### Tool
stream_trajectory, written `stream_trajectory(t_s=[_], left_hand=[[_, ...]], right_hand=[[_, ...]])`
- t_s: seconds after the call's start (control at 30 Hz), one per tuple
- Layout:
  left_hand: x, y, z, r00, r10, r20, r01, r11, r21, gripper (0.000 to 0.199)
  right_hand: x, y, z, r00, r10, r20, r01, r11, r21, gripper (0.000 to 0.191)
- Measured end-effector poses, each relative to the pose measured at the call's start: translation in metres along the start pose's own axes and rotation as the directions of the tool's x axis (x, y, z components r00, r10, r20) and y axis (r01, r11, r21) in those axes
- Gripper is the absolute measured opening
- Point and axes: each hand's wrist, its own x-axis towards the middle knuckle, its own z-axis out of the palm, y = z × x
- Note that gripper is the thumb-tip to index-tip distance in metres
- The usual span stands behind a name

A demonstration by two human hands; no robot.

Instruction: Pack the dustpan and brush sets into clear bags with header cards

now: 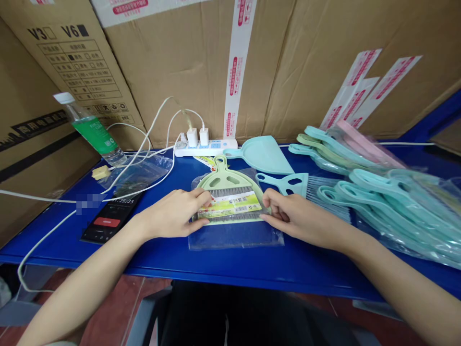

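A green dustpan and brush set (225, 181) lies in a clear plastic bag (234, 239) on the blue table, its round-holed handle pointing away from me. A yellow and white label (236, 203) crosses the grey bristles. My left hand (176, 211) grips the left edge of the bagged set between thumb and fingers. At the right edge, my right hand (293, 214) pinches the bag with its fingers curled. Just beyond my right hand are a loose turquoise brush (288, 183) and a turquoise dustpan (266, 154).
Bagged turquoise, green and pink sets (399, 202) are piled at the right. A white power strip (219, 145) with chargers and cables stands at the back. A phone (110, 216), a water bottle (95, 134) and another plastic bag are on the left. Cardboard (187, 62) walls the back.
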Motion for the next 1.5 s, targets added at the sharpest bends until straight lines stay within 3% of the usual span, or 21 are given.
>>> stream_trajectory(t_s=[0.63,0.9,1.03,1.2,1.5], left_hand=[[0.0029,-0.0017,0.0020,1.000,0.024,0.006,-0.025,0.999,0.044,0.012],[0.0004,-0.0039,0.0027,0.995,0.092,-0.036,-0.089,0.993,0.077,0.015],[0.0013,-0.0020,0.0040,0.994,0.097,-0.050,-0.097,0.995,0.007,0.024],[0.0016,-0.0019,0.0077,0.991,0.130,-0.016,-0.131,0.976,-0.173,0.011],[0.0017,-0.0041,0.0085,0.982,0.187,-0.031,-0.188,0.945,-0.267,0.012]], right_hand=[[0.0005,0.0000,0.0007,1.000,0.006,0.003,-0.006,1.000,0.023,0.013],[0.0001,0.0029,-0.0009,0.999,0.012,0.046,-0.012,1.000,-0.003,0.014],[-0.0002,0.0022,-0.0009,0.999,-0.007,0.036,0.010,0.998,-0.063,0.011],[0.0006,0.0019,0.0004,0.998,-0.046,0.042,0.050,0.994,-0.096,0.009],[0.0014,0.0040,0.0004,0.995,-0.094,0.016,0.095,0.992,-0.082,0.017]])
